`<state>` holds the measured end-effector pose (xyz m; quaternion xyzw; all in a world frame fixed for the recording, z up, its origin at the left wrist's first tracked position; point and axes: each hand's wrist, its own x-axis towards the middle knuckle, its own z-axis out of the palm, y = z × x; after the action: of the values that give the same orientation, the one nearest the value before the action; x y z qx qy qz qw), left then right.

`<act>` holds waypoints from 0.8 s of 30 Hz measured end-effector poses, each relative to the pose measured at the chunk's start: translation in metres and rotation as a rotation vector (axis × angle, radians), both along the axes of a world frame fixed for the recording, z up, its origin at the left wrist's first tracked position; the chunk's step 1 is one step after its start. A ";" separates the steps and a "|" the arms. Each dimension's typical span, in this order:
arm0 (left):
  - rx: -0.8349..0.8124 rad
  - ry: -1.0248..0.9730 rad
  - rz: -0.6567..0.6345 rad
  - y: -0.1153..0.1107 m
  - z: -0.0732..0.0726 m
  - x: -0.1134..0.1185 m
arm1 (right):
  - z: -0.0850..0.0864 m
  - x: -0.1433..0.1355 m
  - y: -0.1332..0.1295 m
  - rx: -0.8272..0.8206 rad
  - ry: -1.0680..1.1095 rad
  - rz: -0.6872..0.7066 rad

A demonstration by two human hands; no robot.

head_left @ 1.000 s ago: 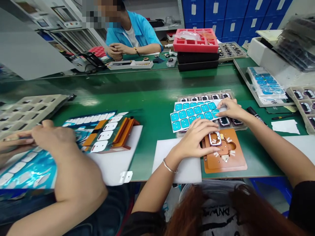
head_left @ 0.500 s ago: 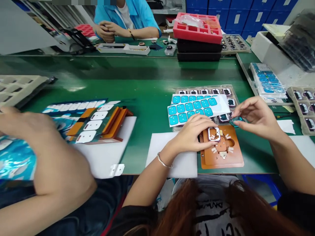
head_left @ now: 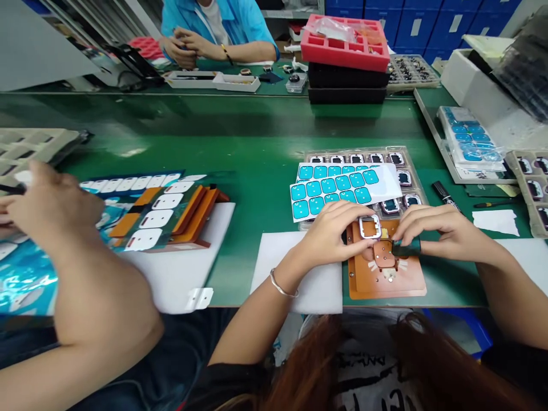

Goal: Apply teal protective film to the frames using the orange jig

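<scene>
My left hand point(head_left: 331, 234) pinches a small white, rounded-square frame point(head_left: 363, 229) between thumb and fingers, above the left side of an orange-brown fixture plate point(head_left: 398, 285). In the fingers of my right hand point(head_left: 440, 228) is a small dark greenish film piece point(head_left: 407, 248), held low over the recess in the fixture. Whether the film touches the plate I cannot tell. Just behind my hands, sheets of blue rounded-square stickers point(head_left: 327, 185) lie across a clear tray point(head_left: 411, 165) of similar frames.
A white foam pad point(head_left: 274, 274) lies left of the fixture. A black marker point(head_left: 445, 194) and white paper point(head_left: 496, 221) are to the right. A co-worker's arm point(head_left: 107, 274) reaches in at left, near orange blocks point(head_left: 194, 220). Another person point(head_left: 218, 34) sits opposite.
My right hand has moved left and down, bringing the film piece over the fixture's recess. My left hand still holds the frame. The co-worker's hand at left has risen.
</scene>
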<state>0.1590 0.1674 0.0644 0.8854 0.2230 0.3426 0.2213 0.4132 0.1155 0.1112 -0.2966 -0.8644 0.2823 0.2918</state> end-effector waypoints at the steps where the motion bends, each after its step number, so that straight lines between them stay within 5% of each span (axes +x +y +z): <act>1: 0.005 -0.003 0.010 0.000 -0.001 0.000 | 0.001 -0.002 -0.001 0.061 0.006 0.008; 7: 0.015 -0.034 0.069 0.003 -0.002 0.001 | -0.001 -0.016 -0.011 0.379 -0.173 0.066; 13: 0.041 -0.045 0.029 0.003 -0.002 0.000 | -0.006 -0.017 -0.010 0.507 -0.310 0.074; 24: 0.107 -0.123 -0.125 0.000 -0.004 0.004 | -0.007 -0.012 -0.006 0.479 -0.061 -0.040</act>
<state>0.1627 0.1677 0.0605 0.8855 0.1345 0.3932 0.2078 0.4016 0.1098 0.1047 -0.2444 -0.9090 0.0545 0.3331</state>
